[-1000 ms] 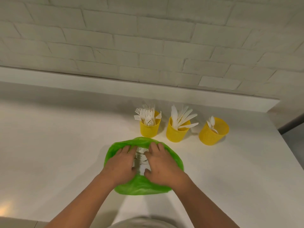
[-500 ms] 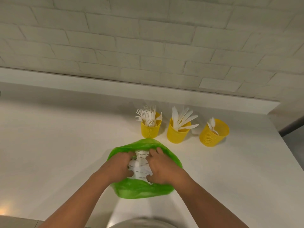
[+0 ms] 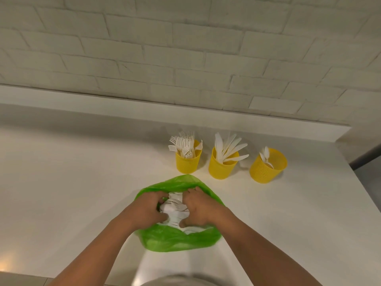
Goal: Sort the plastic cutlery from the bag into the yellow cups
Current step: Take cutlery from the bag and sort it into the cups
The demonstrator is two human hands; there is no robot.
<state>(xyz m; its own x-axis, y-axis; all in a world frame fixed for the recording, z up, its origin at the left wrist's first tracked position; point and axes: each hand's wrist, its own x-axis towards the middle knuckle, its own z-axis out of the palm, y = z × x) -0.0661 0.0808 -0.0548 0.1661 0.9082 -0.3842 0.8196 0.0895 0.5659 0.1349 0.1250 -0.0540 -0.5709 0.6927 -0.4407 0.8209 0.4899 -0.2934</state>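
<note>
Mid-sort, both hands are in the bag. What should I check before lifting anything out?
1. Green bag mouth open, cutlery bundle exposed: ok.
2. Left hand and right hand both curled round the cutlery bundle: ok.
3. Fork cup, knife cup and spoon cup upright: ok.
4. Bundle is a single type: cannot tell; fork tines show, the rest is hidden.
5. Room in the cups: ok; the spoon cup holds the least.
</note>
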